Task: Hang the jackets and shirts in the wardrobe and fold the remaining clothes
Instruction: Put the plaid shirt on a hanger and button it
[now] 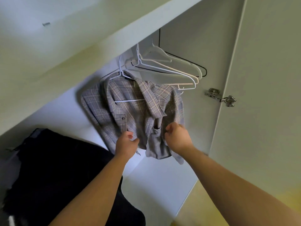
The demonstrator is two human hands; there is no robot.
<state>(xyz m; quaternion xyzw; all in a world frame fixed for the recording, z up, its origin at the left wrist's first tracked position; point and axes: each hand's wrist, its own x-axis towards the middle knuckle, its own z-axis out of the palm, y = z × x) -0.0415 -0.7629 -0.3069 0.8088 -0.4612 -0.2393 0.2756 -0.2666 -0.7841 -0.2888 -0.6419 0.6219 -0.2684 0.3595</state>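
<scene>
Straightening a checked shirt [130, 111] inside the wardrobe [187, 46]. Hangs on a white hanger [120, 74], up under the shelf [130, 30], with the front open and a bit bunched. Pinches one front edge with the left hand [126, 144], grip tight on the cloth below the button. Pinches the other front edge with the right hand [177, 137], grip tight on the cloth by the pocket.

Pull both edges down softly and bring them together, so the front lies flat. Tug the same on both sides, or risk tipping the hanger and slipping a shoulder off. Looks close to done for this shirt.

Mind the empty hangers [171, 69] just beside it on the right, easy to bump or tangle. Mind the metal hinge [219, 97] further right, by the open door [260, 95]. Plenty of open room below the shirt, above the white wardrobe floor [154, 185]. Keep the left arm off the dark clothes [57, 168] low on the left.
</scene>
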